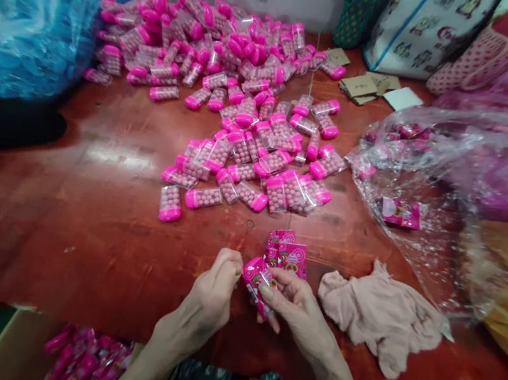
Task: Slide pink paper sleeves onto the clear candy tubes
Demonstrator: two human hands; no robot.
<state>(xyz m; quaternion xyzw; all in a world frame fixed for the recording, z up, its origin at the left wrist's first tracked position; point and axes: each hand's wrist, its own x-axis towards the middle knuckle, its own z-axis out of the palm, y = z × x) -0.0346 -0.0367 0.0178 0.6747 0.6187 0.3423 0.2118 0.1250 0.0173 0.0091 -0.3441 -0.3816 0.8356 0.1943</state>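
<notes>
My right hand [295,309] grips a pink-capped candy container [255,279] near the front edge of the red-brown table [95,216]. My left hand [214,293] is closed in a pinch right beside the container's cap end. What its fingertips hold is too small to make out. A small stack of pink printed labels [286,253] lies on the table just beyond my hands. A large heap of clear candy containers with pink caps [232,84] spreads across the middle and back of the table.
A crumpled beige cloth [378,316] lies right of my hands. A clear plastic bag [453,176] with a pink label [401,213] sits at right. A blue plastic bag [25,19] fills the back left. A cardboard box [77,358] of containers stands below the table.
</notes>
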